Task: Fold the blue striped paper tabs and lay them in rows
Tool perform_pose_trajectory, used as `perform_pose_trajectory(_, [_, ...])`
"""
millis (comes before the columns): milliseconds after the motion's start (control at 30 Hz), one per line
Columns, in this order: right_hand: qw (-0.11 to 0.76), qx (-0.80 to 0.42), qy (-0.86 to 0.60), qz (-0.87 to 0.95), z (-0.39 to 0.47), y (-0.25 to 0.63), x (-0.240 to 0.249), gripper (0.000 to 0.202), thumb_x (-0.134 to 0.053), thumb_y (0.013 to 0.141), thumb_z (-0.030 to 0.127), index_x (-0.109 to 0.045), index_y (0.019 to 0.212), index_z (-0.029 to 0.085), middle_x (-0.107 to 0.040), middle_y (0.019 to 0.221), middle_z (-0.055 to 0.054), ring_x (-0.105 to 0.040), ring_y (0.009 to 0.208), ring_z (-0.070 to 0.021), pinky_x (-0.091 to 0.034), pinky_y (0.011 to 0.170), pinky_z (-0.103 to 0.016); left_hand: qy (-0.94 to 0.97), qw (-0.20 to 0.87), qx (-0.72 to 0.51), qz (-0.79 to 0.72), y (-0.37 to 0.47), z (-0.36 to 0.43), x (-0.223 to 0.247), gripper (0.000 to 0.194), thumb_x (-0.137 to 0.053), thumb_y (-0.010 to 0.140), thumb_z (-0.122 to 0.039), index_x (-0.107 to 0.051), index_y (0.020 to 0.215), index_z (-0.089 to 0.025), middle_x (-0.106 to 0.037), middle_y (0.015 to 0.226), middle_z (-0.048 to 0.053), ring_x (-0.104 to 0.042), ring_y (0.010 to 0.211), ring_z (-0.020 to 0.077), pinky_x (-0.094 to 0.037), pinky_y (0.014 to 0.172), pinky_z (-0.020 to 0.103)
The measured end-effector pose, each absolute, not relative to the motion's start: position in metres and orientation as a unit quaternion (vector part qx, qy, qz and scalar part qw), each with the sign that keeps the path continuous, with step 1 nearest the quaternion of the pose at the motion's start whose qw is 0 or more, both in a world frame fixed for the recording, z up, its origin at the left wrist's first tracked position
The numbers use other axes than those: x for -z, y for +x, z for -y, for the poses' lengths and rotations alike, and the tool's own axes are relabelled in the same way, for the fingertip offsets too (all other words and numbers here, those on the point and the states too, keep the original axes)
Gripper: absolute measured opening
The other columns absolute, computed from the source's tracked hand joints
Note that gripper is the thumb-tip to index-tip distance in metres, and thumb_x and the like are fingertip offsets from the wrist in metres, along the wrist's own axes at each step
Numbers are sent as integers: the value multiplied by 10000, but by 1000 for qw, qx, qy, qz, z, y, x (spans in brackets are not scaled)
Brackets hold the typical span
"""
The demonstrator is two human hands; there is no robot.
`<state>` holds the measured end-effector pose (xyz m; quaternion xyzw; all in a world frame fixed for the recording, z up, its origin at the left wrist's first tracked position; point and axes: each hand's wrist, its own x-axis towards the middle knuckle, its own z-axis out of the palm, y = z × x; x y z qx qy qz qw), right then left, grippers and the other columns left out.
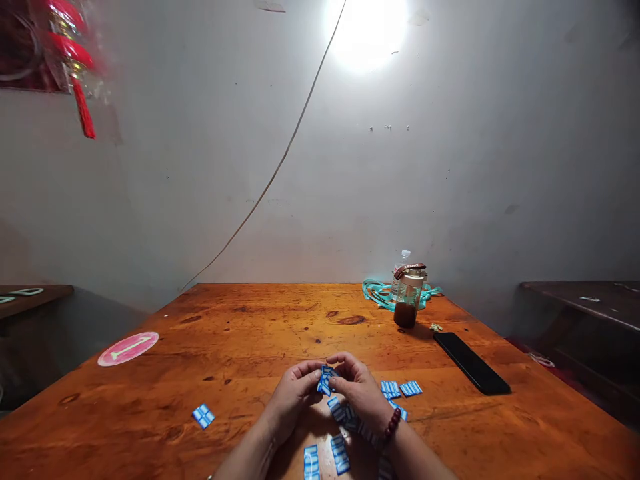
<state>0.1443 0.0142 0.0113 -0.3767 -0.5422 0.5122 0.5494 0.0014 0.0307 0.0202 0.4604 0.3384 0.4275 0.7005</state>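
Observation:
Between my two hands, a small blue-and-white patterned card (326, 379) is held above the near middle of the wooden table (280, 327). My left hand (295, 393) pinches its left side with thumb and fingers. From the right, my right hand (356, 387) grips it with the thumb on its face. A beaded bracelet (393, 424) circles the right wrist. Loose blue-and-white cards (340, 455) lie beneath and around my hands, some partly covered by the right one. One card (203, 416) lies apart to the left.
A black phone (471, 363) lies at the right. Behind it stand a bottle with dark liquid (407, 307) and a heap of turquoise ribbon (377, 293). More cards (411, 388) rest right of my hands. A pink round sticker (129, 349) marks the table's left side.

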Motion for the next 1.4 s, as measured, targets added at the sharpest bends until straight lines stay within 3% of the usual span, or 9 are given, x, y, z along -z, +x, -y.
perform_pose_trajectory(133, [531,-472,-379,593,-11,144,-14,209,-599,693,281,-579,878,185,-561,709,11,-515,665,-116,-403,626,-229,467,694,-432,-336,2,-36,-13,301,-689,595,-327,-641,831,-146,-641,729,42,-525,555,87,-353,499,174])
perform_pose_trajectory(267, [537,-382,-412,629,-10,143,-10,70,-569,702,222,-586,741,168,-547,729,11,-477,663,-104,-382,615,-206,472,672,-453,-347,5,-42,-6,314,-701,574,-313,-617,822,-139,-625,673,26,-521,515,91,-349,477,183])
perform_pose_trajectory(467, [537,-432,-445,572,-16,144,-4,120,-557,675,230,-475,628,156,-448,562,50,-406,527,-77,-333,505,-182,524,603,-473,-371,7,-38,-13,331,-712,552,-302,-607,818,-136,-550,555,-28,-464,465,75,-323,454,179])
perform_pose_trajectory(733, [508,-431,-470,579,-20,146,3,84,-531,632,161,-451,606,159,-422,544,57,-384,515,-72,-318,491,-180,571,564,-491,-340,7,-37,-8,299,-660,630,-301,-589,871,-139,-573,654,3,-520,594,117,-390,551,205])
perform_pose_trajectory(1000, [546,-450,-434,558,-18,143,0,92,-547,623,163,-474,677,158,-478,604,44,-433,550,-76,-336,512,-180,562,581,-483,-338,6,-36,-12,283,-664,633,-277,-589,868,-139,-573,628,-8,-506,574,104,-384,545,202])
perform_pose_trajectory(1167, [530,-500,-461,506,-20,143,-1,101,-541,581,170,-442,594,160,-438,491,67,-346,432,-50,-250,415,-170,515,653,-433,-348,5,-37,-11,248,-677,610,-303,-622,776,-128,-613,689,28,-513,568,99,-368,528,196])
perform_pose_trajectory(1400, [528,-503,-478,489,-21,144,0,94,-535,555,166,-445,584,162,-415,473,75,-326,424,-46,-223,406,-168,496,689,-413,-331,6,-38,-6,199,-668,625,-292,-625,706,-115,-570,575,-4,-435,461,49,-295,451,160])
